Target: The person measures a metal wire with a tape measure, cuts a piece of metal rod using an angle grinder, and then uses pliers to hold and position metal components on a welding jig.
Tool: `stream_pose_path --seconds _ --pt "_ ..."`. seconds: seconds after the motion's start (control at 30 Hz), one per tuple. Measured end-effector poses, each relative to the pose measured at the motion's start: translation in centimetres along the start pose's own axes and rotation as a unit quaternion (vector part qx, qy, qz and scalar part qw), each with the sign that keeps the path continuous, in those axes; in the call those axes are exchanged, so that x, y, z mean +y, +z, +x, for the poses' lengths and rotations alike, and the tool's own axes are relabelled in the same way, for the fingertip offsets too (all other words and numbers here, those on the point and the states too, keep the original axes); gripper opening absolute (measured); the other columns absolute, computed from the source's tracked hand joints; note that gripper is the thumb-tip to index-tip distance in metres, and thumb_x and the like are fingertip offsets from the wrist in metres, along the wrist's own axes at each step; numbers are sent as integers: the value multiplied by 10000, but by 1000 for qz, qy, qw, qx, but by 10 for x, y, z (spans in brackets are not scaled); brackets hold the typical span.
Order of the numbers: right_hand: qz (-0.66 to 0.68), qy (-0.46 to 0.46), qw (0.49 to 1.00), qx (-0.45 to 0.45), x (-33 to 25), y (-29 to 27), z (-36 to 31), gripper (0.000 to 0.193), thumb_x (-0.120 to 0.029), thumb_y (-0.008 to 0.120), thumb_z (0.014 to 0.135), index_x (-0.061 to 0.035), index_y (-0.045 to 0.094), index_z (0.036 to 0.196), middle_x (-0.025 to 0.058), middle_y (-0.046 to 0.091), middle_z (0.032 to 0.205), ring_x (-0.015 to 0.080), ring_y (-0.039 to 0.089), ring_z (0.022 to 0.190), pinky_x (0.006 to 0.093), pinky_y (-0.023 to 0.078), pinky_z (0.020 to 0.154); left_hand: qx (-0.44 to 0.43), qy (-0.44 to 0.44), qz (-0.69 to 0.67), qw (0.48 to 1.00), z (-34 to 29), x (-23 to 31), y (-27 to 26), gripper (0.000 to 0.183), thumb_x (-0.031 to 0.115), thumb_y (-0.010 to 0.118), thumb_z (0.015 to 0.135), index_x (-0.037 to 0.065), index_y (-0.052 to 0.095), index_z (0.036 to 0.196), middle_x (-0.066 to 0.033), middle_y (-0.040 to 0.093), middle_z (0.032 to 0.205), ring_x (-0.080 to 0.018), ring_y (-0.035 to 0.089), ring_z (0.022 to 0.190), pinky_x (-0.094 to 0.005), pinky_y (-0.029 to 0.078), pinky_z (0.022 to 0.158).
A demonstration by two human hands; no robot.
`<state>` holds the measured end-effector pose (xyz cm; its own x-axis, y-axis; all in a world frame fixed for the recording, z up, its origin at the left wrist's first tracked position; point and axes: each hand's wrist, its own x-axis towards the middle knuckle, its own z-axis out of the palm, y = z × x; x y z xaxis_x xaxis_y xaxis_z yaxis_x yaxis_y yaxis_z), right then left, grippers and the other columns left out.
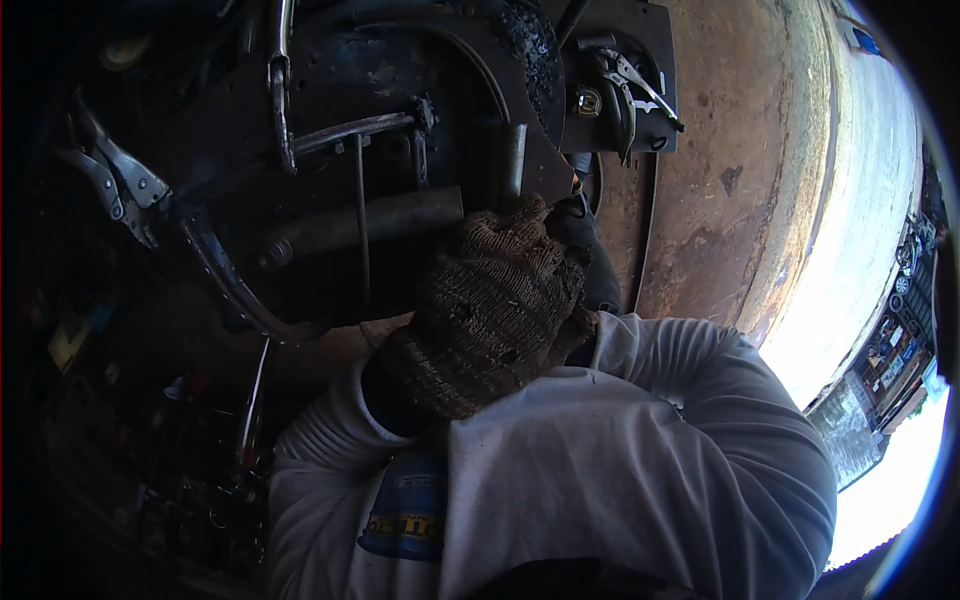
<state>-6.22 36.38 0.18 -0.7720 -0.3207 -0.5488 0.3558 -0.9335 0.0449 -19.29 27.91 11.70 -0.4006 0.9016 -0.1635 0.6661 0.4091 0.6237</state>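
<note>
The short pipe point(513, 160) is just beyond the left hand point(490, 310), its near end close to the brown knit glove; I can't tell whether they touch. That hand is curled, its back toward the camera, and whatever it may be gripping is hidden. The right hand is lost behind it, so its state can't be told. A dark, tube-like object point(600, 275) shows below and right of the short pipe. Left of the pipe lies a longer pipe point(370, 225) and, farther off, locking pliers point(120, 185) on a curved metal strip point(225, 275). Right of it, more locking pliers point(625, 90) rest on a steel plate point(652, 60). As a judgement, a knock from the glove could shift the short pipe if it is loose, and the crowded hands could hide that slip.
</note>
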Motion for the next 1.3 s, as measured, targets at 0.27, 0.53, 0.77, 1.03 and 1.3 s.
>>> stream_pose_path --seconds 0.27,0.53,0.77,1.03,1.3 --pt "8 0 1000 -8 -5 2 -1 379 -132 500 1008 -38 478 1375 107 614 1128 170 617 1023 296 541 825 50 -21 22 998 -7 2 12 484 406 642 836 60 651 1173 -196 578 1275 -325 564 1157 -530 431 988" --pt "34 20 998 -48 -44 13 -23 385 -120 503 1005 -35 474 1379 103 616 1112 162 617 1012 288 540 812 162 47 -3 986 8 16 39 549 389 662 836 97 596 1296 -156 565 1293 -326 536 1212 -541 409 1015" --pt "74 40 996 -11 -73 13 -48 391 -110 506 1002 -32 470 1383 100 619 1097 155 616 1002 281 539 801 195 -33 40 979 -9 33 16 517 373 667 877 140 580 1330 -120 566 1302 -322 537 1211 -539 389 1051" --pt "-823 -98 559 -22 -143 3 -106 598 -174 633 904 -48 398 1440 141 647 990 276 666 873 360 541 746 201 -222 -125 946 -3 53 58 382 161 746 865 21 605 1192 -82 661 1017 -176 667 871 -333 558 786" --pt "-730 -218 640 -104 -159 27 -67 571 -301 629 905 -32 452 1376 205 661 1101 384 658 958 428 526 844 392 -228 -440 775 -14 58 56 283 40 736 859 44 613 1114 -36 627 1010 -158 623 936 -311 539 817"
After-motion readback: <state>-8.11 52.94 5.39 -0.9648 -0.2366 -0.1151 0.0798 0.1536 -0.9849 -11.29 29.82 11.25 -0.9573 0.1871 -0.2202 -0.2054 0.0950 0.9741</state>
